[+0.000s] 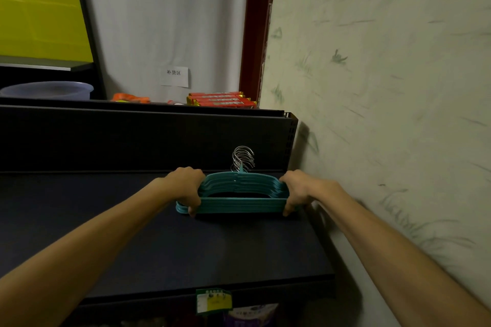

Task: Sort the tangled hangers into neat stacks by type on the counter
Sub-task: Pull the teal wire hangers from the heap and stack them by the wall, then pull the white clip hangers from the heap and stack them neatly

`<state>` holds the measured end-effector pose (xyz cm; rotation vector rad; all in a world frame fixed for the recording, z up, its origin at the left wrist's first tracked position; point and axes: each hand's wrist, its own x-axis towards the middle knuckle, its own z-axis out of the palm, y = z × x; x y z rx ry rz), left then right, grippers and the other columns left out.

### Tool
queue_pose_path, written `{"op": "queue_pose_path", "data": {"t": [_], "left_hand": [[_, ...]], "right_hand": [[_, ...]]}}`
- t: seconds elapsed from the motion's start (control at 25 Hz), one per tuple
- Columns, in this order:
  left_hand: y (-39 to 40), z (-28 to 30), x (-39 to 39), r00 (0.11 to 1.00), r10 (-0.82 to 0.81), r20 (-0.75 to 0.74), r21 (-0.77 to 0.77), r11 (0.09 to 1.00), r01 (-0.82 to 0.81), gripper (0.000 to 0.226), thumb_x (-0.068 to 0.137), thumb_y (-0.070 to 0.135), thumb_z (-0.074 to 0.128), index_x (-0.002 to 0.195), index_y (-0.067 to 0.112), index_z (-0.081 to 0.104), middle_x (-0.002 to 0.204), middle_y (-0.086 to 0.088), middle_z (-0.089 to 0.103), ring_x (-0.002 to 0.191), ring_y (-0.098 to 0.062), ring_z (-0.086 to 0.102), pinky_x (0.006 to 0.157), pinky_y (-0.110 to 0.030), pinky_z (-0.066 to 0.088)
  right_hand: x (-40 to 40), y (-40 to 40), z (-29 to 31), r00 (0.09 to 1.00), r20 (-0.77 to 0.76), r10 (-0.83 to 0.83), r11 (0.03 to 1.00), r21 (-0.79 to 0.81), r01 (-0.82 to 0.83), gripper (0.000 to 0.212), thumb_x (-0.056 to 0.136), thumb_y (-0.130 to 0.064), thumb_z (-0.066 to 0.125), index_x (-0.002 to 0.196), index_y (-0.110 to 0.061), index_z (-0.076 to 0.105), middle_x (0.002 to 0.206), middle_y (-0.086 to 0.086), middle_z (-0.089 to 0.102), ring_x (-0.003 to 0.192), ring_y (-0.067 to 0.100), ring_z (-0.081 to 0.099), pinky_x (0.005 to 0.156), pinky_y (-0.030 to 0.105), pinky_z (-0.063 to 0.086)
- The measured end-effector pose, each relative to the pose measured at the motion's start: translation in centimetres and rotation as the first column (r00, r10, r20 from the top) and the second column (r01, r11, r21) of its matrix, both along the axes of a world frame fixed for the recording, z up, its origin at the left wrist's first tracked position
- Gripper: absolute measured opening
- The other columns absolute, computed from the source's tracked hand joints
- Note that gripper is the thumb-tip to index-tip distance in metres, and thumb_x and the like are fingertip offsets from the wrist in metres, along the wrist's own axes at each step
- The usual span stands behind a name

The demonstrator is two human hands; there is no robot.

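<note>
Both my hands on one bundle of teal hangers (240, 195), centre of the frame, slightly right. My left hand (187, 188) grips the bundle's left end, fingers curled over the shoulders, fingertips down at the bottom bar. My right hand (293, 191) grips the right end the same way, fingers wrapped round the front. Both grips closed tight on the bundle; no gap showing between fingers and plastic.

Hangers stand upright on edge, bottom bars touching the dark counter (159, 247), all nested face to face. Their metal hooks (243, 158) rise together above the middle, silver, curving the same way, seen against the dark back panel (119, 138). Bundle sits at the far right part of the counter, near the patterned wall (385, 87) that fills the right of the frame.

Above the back panel, a higher shelf: red and gold packets (221, 99) stacked at upper centre, an orange packet (130, 98) left of them, a pale purple basin (47, 90) at far left. A small paper label (174, 76) with printed characters is on the white sheet behind. Yellow panel (39, 8) at upper left.

Bottom centre, a green and white tag (214, 300) hangs off the counter's front edge.
</note>
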<state>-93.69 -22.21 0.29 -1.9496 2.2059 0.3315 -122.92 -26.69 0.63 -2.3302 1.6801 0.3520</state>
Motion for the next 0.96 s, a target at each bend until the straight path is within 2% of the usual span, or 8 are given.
{"op": "queue_pose_path", "data": {"t": [0.12,0.2,0.28,0.36,0.44,0.56,0.68,0.96], "left_hand": [[0.0,0.0,-0.1,0.998,0.049,-0.041,0.052,0.998,-0.047,0.098,0.059,0.046,0.093,0.140,0.021,0.043,0.134,-0.002,0.054,0.119,-0.024,0.055,0.098,-0.038,0.051],[0.3,0.1,-0.2,0.995,0.056,-0.079,0.045,0.998,-0.053,0.128,0.053,0.062,0.090,0.154,0.022,0.023,0.153,-0.006,0.037,0.137,-0.030,0.042,0.110,-0.046,0.043],[1.1,0.0,-0.2,0.998,0.028,-0.054,-0.067,0.997,-0.031,0.144,0.050,0.086,0.074,0.160,0.027,0.001,0.166,-0.006,0.011,0.149,-0.033,0.022,0.117,-0.053,0.029],[2.3,-0.4,0.3,0.998,0.003,-0.068,-0.198,0.980,-0.017,0.138,0.055,0.100,0.048,0.160,0.028,-0.006,0.168,-0.005,-0.002,0.153,-0.031,0.011,0.121,-0.054,0.016],[3.6,-1.1,1.5,0.993,-0.014,-0.121,-0.302,0.953,-0.023,0.127,0.063,0.102,0.027,0.160,0.028,-0.004,0.169,-0.005,-0.004,0.154,-0.028,0.008,0.124,-0.053,0.007],[5.8,-2.6,4.2,0.992,-0.039,-0.123,-0.425,0.905,-0.017,0.113,0.071,0.098,0.007,0.160,0.029,-0.003,0.168,-0.004,-0.005,0.154,-0.025,0.006,0.124,-0.052,0.001],[8.6,-3.6,8.0,0.999,-0.034,-0.025,-0.523,0.852,0.016,0.101,0.080,0.090,0.000,0.160,0.029,-0.002,0.168,-0.004,-0.006,0.155,-0.024,0.002,0.124,-0.054,-0.003],[18.9,-5.0,25.7,0.986,0.150,0.074,-0.537,0.839,-0.087,0.091,0.086,0.081,-0.004,0.160,0.027,0.000,0.168,-0.006,-0.005,0.155,-0.024,-0.001,0.122,-0.052,-0.013]], "right_hand": [[0.3,0.2,-0.2,0.999,-0.031,-0.012,1.000,0.000,0.012,0.082,0.061,-0.034,0.094,0.130,-0.023,0.050,0.127,0.000,0.058,0.114,0.023,0.059,0.096,0.038,0.054],[0.6,0.4,-0.3,0.998,0.012,-0.057,0.998,0.027,0.057,0.105,0.056,-0.040,0.095,0.143,-0.023,0.038,0.138,0.002,0.052,0.123,0.024,0.053,0.103,0.041,0.049],[0.7,1.0,-0.2,0.997,0.028,-0.071,0.997,-0.001,0.071,0.133,0.053,-0.055,0.093,0.156,-0.019,0.017,0.152,0.008,0.038,0.137,0.030,0.041,0.112,0.046,0.041],[0.4,2.1,0.0,0.998,0.027,-0.049,0.993,-0.110,0.052,0.146,0.053,-0.072,0.084,0.160,-0.020,-0.002,0.164,0.010,0.017,0.150,0.033,0.017,0.121,0.053,0.024],[0.5,3.8,0.2,0.996,0.082,-0.017,0.971,-0.235,0.036,0.142,0.058,-0.082,0.073,0.160,-0.023,-0.006,0.168,0.005,0.004,0.154,0.030,-0.001,0.121,0.056,0.008],[2.2,6.3,0.0,0.978,0.202,0.049,0.905,-0.422,0.042,0.123,0.069,-0.094,0.041,0.160,-0.024,-0.002,0.169,0.001,0.001,0.154,0.023,-0.010,0.123,0.054,-0.001],[7.1,9.0,-0.9,0.958,0.274,0.086,0.822,-0.563,0.087,0.104,0.081,-0.088,0.012,0.160,-0.022,0.002,0.168,0.001,0.003,0.153,0.022,-0.013,0.123,0.053,-0.005],[28.3,15.3,-3.4,0.899,0.329,0.287,0.725,-0.688,0.020,0.094,0.089,-0.079,0.002,0.159,-0.018,0.017,0.167,0.004,0.013,0.154,0.022,-0.013,0.123,0.052,-0.007]]}}
